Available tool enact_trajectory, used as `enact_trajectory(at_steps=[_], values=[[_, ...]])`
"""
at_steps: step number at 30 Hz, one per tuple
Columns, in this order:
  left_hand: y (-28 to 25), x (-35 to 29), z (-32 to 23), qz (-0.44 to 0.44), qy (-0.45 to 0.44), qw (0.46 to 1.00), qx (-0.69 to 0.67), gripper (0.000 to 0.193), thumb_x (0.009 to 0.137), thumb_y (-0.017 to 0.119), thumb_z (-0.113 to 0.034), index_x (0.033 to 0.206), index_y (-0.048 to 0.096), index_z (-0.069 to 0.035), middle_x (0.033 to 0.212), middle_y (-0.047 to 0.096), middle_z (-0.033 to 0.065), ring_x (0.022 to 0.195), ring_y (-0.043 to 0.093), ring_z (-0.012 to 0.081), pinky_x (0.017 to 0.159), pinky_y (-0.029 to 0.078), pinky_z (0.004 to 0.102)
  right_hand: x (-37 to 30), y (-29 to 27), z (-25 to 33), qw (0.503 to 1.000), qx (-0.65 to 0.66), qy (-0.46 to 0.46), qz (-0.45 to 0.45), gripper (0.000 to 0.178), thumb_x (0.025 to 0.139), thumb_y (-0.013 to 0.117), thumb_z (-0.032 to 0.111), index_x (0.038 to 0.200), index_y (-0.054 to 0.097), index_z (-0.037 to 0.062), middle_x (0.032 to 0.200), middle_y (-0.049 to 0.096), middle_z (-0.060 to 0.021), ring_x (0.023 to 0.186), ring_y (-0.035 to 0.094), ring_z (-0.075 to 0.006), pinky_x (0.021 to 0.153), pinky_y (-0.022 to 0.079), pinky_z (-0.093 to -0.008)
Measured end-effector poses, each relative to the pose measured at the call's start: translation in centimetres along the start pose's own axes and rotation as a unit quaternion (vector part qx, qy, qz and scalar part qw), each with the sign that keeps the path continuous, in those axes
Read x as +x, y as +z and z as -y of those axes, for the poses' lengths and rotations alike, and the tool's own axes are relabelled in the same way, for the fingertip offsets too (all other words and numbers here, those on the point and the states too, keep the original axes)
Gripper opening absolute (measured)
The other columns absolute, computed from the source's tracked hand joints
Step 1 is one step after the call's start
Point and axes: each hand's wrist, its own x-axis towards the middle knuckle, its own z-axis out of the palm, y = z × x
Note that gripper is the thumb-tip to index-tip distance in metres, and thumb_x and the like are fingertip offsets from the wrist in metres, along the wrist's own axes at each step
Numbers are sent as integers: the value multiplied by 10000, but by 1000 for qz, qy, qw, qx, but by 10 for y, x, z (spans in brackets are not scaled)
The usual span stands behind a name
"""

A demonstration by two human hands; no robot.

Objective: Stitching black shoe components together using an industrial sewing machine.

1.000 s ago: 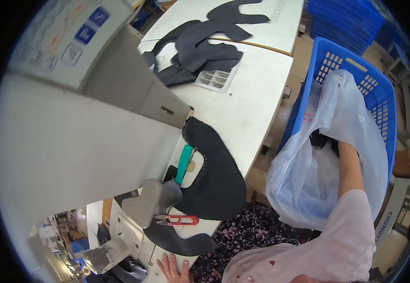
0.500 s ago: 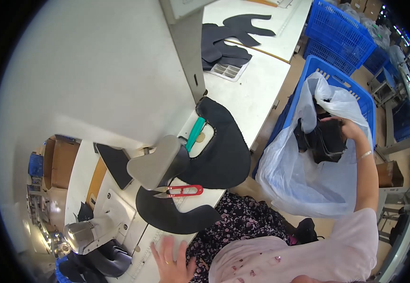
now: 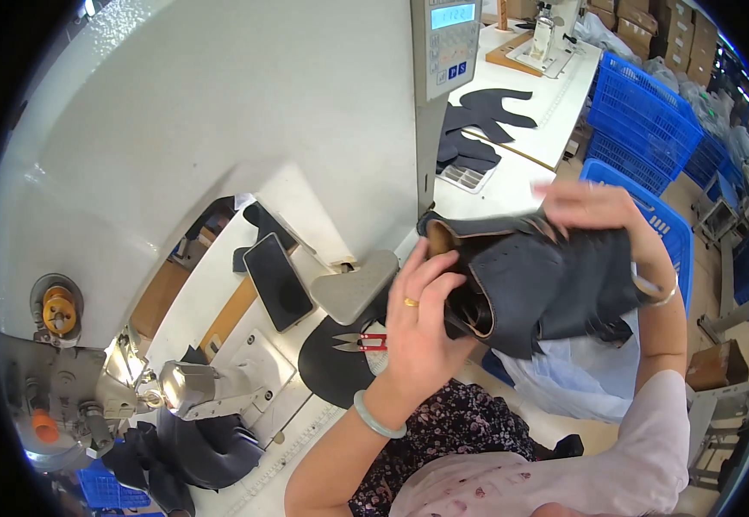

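A bundle of black leather shoe uppers [image 3: 530, 280] with tan inner edges is up in front of me, over the table edge and the lined basket. My left hand [image 3: 422, 323] has its fingers curled round the bundle's left end. Over the bundle's top right side is my right hand [image 3: 586, 207], its fingers smeared by motion, so their grip does not show. Beside my left hand, red-handled thread snips [image 3: 373, 342] lie on a curved black piece [image 3: 327, 366] on the sewing table.
A blue basket [image 3: 680, 228] with a white plastic liner [image 3: 555, 375] stands at my right. The sewing machine body [image 3: 219, 103] fills the upper left. A phone [image 3: 279, 283] lies on the table. Further off are black cut pieces [image 3: 497, 103] and stacked blue crates [image 3: 642, 108].
My right hand has come up out of the lined basket with the black uppers. My left hand has risen from the tabletop to the bundle. The view has shifted left.
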Motion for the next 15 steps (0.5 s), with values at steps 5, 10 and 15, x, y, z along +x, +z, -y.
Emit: enact_trajectory(at_steps=[5,10,15], values=[[14,0,16,-6,81,970,230,685,488,838,-95,1095,522,-77,1217,544,99,1195,465,359,923,380,528,42,22,-89,953,-297,-15,-62,571,809,555,73,1361,485,203,1403,461,-95,1233,483,-306,1012,385,-427],[40,-13,12,133,63,939,310,605,665,746,-229,1213,526,-98,1281,517,84,1160,496,223,865,392,463,43,54,-183,850,-507,139,-20,525,844,516,58,1340,482,224,1310,519,-61,1151,545,-249,903,455,-424],[30,-21,13,136,143,910,364,277,784,583,-148,1053,609,-86,1110,587,60,958,581,186,713,433,301,6,40,-171,861,-319,307,-250,246,835,595,100,1080,612,79,955,633,-101,859,641,-268,744,518,-366]])
